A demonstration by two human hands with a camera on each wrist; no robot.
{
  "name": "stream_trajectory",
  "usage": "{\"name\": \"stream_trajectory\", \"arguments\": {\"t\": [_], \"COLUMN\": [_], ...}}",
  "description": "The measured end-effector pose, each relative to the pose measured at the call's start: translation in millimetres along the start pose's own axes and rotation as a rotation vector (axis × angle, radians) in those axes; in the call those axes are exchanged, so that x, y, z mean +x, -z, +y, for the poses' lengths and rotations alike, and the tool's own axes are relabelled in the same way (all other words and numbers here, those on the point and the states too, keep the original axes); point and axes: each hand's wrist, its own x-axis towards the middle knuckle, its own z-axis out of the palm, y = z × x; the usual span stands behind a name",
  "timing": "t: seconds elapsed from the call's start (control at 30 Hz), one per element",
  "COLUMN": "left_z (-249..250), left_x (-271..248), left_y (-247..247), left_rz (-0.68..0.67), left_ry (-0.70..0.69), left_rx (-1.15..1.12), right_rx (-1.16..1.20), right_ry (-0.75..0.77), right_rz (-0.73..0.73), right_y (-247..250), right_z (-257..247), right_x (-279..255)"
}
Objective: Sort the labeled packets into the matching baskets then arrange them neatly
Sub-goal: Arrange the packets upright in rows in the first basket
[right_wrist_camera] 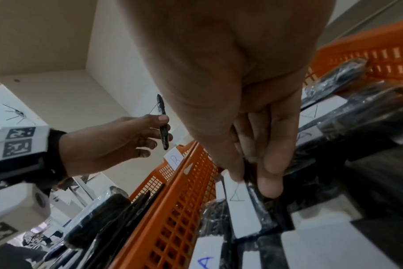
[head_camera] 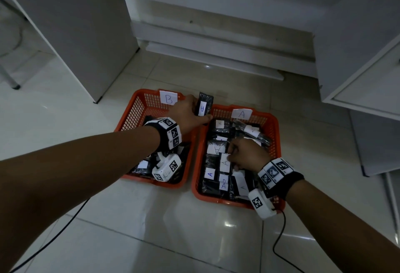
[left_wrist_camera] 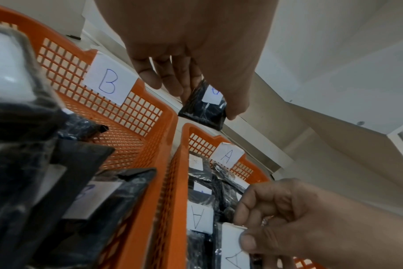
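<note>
Pale glossy floor tiles (head_camera: 134, 225) are carrying two orange baskets side by side at the centre of the head view, with white cabinet panels (head_camera: 86, 34) standing behind them. At centre left, the basket marked B (head_camera: 129, 112) is holding a few dark packets, while the basket marked A (head_camera: 272, 130) at centre right is packed with black packets wearing white A labels.

High in the middle of the frame, the left hand (head_camera: 188, 113) is pinching a black packet labelled A (head_camera: 204, 105) between thumb and fingers, its grip closed on the packet's lower end. That packet is standing upright, long axis running up the frame, and it is hanging over the gap between the two far rims, just left of the A basket's upper left corner. Its matching basket is therefore lying to the right and lower in the frame from the grip, and the left hand is the nearer one to carry it across; a short shift rightward and a tilt flat look like what the drop will need.

Lower right, the right hand (head_camera: 249, 153) is inside the A basket, fingers curled and pinching the top edge of another A-labelled packet (head_camera: 225, 163) among the rows.
</note>
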Motion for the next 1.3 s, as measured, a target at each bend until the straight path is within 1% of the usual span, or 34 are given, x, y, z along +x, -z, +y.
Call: {"name": "stream_trajectory", "arguments": {"t": [0.07,0.17,0.23,0.27,0.33,0.4,0.43,0.47,0.5,0.53,0.6,0.67,0.77,0.87,0.93,1.0,1.07,1.13,1.2,1.3], "left_z": [2.2,5.5,6.5,6.3,10.1,16.2,20.6,24.4,29.0,32.4,38.2,42.5,46.0,37.3,27.8,18.9,12.7,14.5,23.9,39.5], "left_x": [0.3,-1.0,-3.3,-4.7,-10.8,-18.7,-22.8,-25.5,-27.8,-28.4,-28.2,-26.1,-21.2,-13.9,-12.1,-15.6,-21.2,-27.5,-31.7,-37.8], "left_y": [-2.0,-4.0,-5.4,-7.2,-9.4,-12.7,-14.7,-18.0,-21.2,-25.6,-33.5,-38.3,-34.0,-27.8,-22.0,-19.8,-25.6,-38.3,-53.5,-76.5], "left_rz": [-0.004,-0.022,-0.032,-0.042,-0.081,-0.132,-0.16,-0.191,-0.225,-0.257,-0.315,-0.34,-0.297,-0.235,-0.221,-0.235,-0.294,-0.384,-0.496,-0.649], "left_ry": [-0.006,-0.004,-0.011,-0.024,-0.069,-0.138,-0.183,-0.228,-0.267,-0.298,-0.332,-0.326,-0.264,-0.21,-0.157,-0.163,-0.263,-0.347,-0.356,-0.301], "left_rx": [-0.013,-0.016,-0.001,0.012,0.038,0.074,0.099,0.116,0.119,0.114,0.081,0.033,-0.01,0.06,0.123,0.242,0.362,0.467,0.578,0.724], "right_rx": [-0.06,-0.288,-0.387,-0.376,-0.212,0.114,0.319,0.515,0.659,0.717,0.673,0.666,0.844,0.998,1.018,1.014,0.993,0.987,0.981,0.932], "right_ry": [0.026,0.099,0.13,0.135,0.141,0.137,0.129,0.12,0.117,0.121,0.142,0.14,0.025,-0.08,-0.107,-0.127,-0.154,-0.172,-0.176,-0.146], "right_rz": [0.023,0.069,0.148,0.2,0.29,0.322,0.299,0.246,0.194,0.164,0.16,0.198,0.316,0.447,0.504,0.535,0.562,0.57,0.556,0.5], "right_y": [2.2,1.9,0.4,2.2,11.9,27.5,36.1,44.0,50.0,54.3,59.1,60.3,64.0,71.1,77.1,84.3,90.0,92.8,92.8,90.5], "right_z": [-0.4,0.7,2.0,1.5,-1.2,-6.1,-9.8,-14.4,-17.1,-18.1,-17.3,-12.0,1.0,18.8,31.0,39.4,47.7,55.0,57.2,54.8], "right_x": [-0.7,-0.4,-0.6,-1.2,-3.4,-6.2,-8.5,-11.3,-12.6,-12.8,-12.7,-10.8,-8.7,-8.5,-10.4,-14.9,-17.9,-19.5,-21.0,-25.1]}}
